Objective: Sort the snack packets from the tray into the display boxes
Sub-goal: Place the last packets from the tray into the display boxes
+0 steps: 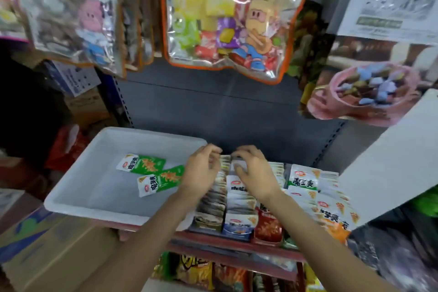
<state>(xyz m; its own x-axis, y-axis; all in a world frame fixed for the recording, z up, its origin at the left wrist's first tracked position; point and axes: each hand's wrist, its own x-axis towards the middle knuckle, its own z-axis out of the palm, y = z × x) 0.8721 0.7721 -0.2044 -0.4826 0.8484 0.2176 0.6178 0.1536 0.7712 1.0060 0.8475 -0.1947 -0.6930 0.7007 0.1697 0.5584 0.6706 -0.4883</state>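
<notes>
Left hand (201, 168): we see its fingers curled over the rows of packets; we cannot tell if they grasp any.
Right hand (253, 170): our fingers curl round a white packet (238, 164) at the back of the display boxes (239, 227).
Display boxes: upright packets in rows, on a red shelf (213, 246).
Tray (99, 211): white, left of the boxes, holding two green packets (151, 173).
Room: clear snack bags (227, 19) hang above; cardboard box (47, 256) below the tray.

Right hand (252, 168) motion-blurred; grasp on white packet (237, 165) cannot be confirmed. Display boxes (239, 226) partly hidden by both forearms.
</notes>
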